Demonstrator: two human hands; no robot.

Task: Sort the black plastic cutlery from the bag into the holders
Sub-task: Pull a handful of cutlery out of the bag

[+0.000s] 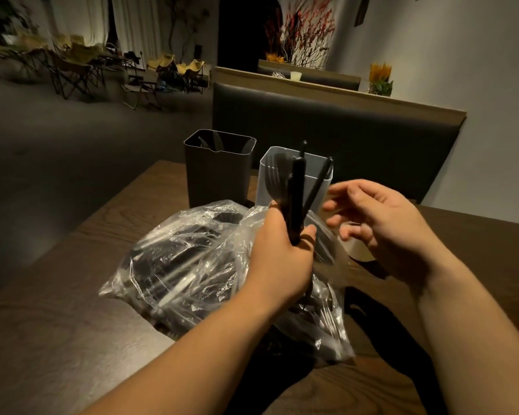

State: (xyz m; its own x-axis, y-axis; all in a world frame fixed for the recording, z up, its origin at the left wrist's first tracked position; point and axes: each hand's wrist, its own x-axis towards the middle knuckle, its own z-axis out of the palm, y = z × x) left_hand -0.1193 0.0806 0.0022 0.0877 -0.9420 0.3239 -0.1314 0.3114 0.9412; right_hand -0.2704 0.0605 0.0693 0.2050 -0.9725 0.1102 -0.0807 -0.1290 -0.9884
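Note:
A clear plastic bag point(186, 265) full of black plastic cutlery lies on the dark wooden table point(57, 310). My left hand point(279, 259) hovers over the bag, shut on a bunch of black cutlery point(295, 202) that points up in front of the white holder. My right hand point(384, 226) is open beside it, fingers spread, holding nothing. Behind the bag stand two holders. The dark holder point(218, 172) on the left has a few black pieces inside. The white holder point(267, 187) on the right has black pieces sticking out.
A small pale roll or cup point(358, 250) sits on the table under my right hand. A dark padded bench back point(357, 139) rises behind the table, with a white wall at the right. Folding chairs point(72, 67) stand far off at the left.

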